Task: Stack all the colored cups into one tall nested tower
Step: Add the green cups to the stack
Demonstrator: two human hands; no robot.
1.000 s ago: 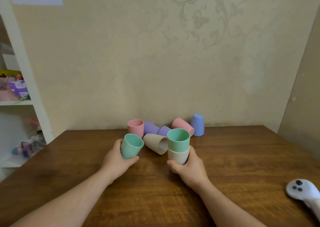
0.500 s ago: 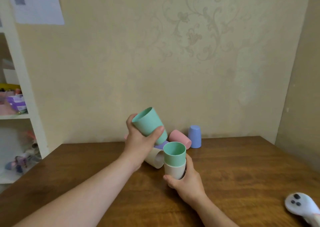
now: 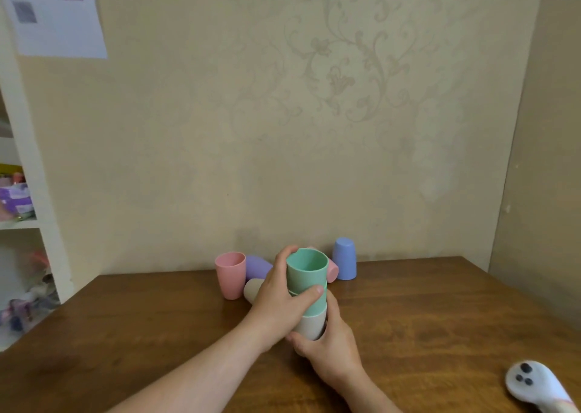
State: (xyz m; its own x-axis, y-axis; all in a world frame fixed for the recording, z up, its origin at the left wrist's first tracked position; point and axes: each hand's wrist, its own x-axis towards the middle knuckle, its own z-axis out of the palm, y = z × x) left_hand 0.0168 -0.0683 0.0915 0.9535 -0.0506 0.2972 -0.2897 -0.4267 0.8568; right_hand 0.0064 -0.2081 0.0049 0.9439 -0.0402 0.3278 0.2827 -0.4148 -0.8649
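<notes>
A nested stack stands at the table's middle: a green cup (image 3: 306, 271) sits in a second green cup (image 3: 316, 307), which sits in a beige cup (image 3: 311, 326). My left hand (image 3: 284, 299) grips the top green cup from the left. My right hand (image 3: 330, 340) wraps the beige cup at the bottom. Behind, a pink cup (image 3: 230, 274) stands upright, a purple cup (image 3: 257, 266) lies on its side, another beige cup (image 3: 252, 290) lies partly hidden by my left hand, a second pink cup (image 3: 332, 271) peeks out behind the stack, and a blue cup (image 3: 344, 262) stands upside down.
The wooden table (image 3: 440, 334) meets the wall behind the cups. A white controller (image 3: 531, 384) lies at the front right. A white shelf unit (image 3: 28, 217) with clutter stands at the left, beyond the table's edge.
My left hand lifted the green cup from the table, carried it right and lowered it into the green cup held by my right hand. The camera view tilted upward.
</notes>
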